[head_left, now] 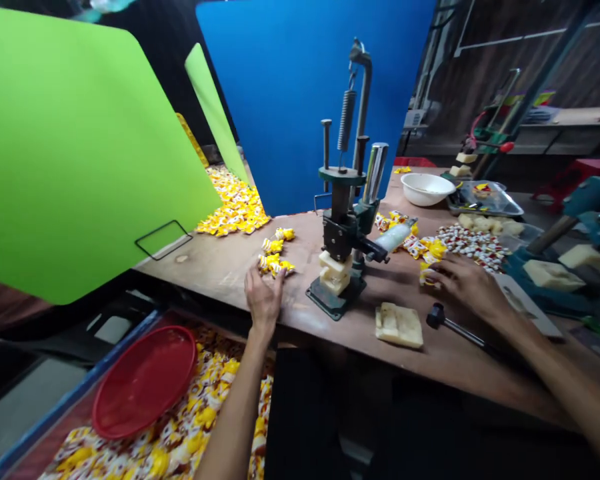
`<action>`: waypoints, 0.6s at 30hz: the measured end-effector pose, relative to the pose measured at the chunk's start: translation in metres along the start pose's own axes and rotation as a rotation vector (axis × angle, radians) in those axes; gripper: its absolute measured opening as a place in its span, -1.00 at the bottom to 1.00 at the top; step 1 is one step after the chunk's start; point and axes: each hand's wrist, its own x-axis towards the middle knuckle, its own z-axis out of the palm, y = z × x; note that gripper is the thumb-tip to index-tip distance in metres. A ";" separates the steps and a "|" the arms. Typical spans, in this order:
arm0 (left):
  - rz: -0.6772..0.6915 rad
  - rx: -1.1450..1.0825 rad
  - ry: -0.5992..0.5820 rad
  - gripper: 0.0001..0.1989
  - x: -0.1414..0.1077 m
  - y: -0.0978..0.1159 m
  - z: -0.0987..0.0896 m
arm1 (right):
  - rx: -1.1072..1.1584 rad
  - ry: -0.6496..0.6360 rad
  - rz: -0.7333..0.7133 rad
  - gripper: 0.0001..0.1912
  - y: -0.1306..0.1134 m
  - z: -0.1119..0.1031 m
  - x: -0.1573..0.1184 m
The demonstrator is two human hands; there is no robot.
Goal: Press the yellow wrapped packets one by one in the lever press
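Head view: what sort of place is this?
Probably a small manufacturing workshop: a dark green spring-loaded bench press stands on a worn wooden workbench, beside a heap of small yellow-wrapped packets, with more filling a blue-rimmed bin.

Bare left forearm (239, 407) rises from lower centre; left hand (264, 298) palm down, fingers loosely curled and pointing forward. Bare right forearm (555, 360) slants in from lower right; right hand (467, 287) palm down, fingers angled inward. Hands well apart.
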 end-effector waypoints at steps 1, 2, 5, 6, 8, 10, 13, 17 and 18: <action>-0.019 -0.062 0.028 -0.43 -0.015 0.014 -0.001 | 0.137 0.050 0.026 -0.74 -0.020 -0.003 -0.003; -0.060 -0.152 0.029 -0.42 -0.035 0.031 -0.002 | 0.268 0.095 0.047 -0.75 -0.044 -0.004 -0.008; -0.090 -0.480 -0.378 -0.34 -0.101 0.083 -0.008 | 0.494 0.184 0.034 -0.82 -0.127 0.008 -0.025; -0.026 -0.525 -0.485 -0.31 -0.119 0.095 -0.009 | 0.526 0.190 0.005 -0.84 -0.154 0.016 -0.030; 0.090 -0.551 -0.574 -0.25 -0.140 0.106 -0.011 | 0.570 0.179 -0.041 -0.82 -0.196 0.035 -0.039; 0.104 -0.536 -0.499 -0.31 -0.143 0.099 -0.008 | 0.622 0.148 -0.074 -0.72 -0.221 0.051 -0.044; 0.008 -0.517 -0.361 -0.51 -0.131 0.072 0.004 | 0.673 0.065 -0.160 -0.60 -0.231 0.060 -0.044; 0.001 -0.511 -0.294 -0.52 -0.109 0.051 0.029 | 0.650 0.054 -0.110 -0.69 -0.211 0.047 -0.036; -0.005 -0.503 -0.268 -0.50 -0.103 0.050 0.035 | 0.628 0.066 -0.068 -0.73 -0.201 0.042 -0.035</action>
